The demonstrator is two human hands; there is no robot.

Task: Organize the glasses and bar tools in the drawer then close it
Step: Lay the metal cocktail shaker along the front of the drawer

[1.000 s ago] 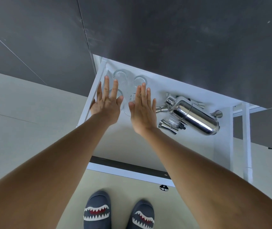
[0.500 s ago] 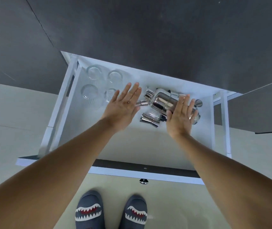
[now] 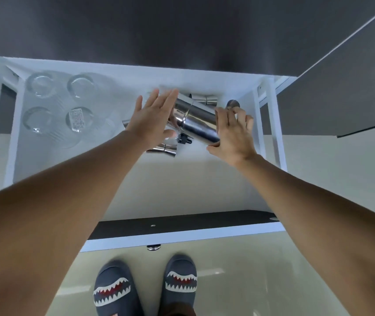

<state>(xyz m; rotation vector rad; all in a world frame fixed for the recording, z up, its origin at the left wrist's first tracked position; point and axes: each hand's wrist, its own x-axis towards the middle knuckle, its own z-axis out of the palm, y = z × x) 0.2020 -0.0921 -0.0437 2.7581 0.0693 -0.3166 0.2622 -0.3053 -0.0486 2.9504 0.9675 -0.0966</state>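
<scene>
Both hands have shifted from the glasses to the bar tools since a second ago, and now bracket the shaker. Nearest the wearer, grey slippers printed with shark teeth (image 3: 145,288) stand on the pale floor below the dark front panel of the open white drawer (image 3: 182,224). Past the bare middle of the drawer floor, the left hand (image 3: 150,123) is spread flat and wide over the shaker's narrow cap end, holding nothing, while the right hand (image 3: 232,133) curls loosely around the base of the polished steel cocktail shaker (image 3: 196,120), which lies on its side near the drawer's back right corner. A steel double-ended jigger (image 3: 165,150) lies just in front of it, and a second steel jigger (image 3: 204,100) lies against the back wall. Four clear upturned drinking glasses (image 3: 58,103) sit in a square at the back left corner. The job now looks like squaring the shaker to the back wall; steadying both ends should stop it rolling into the jiggers.
</scene>
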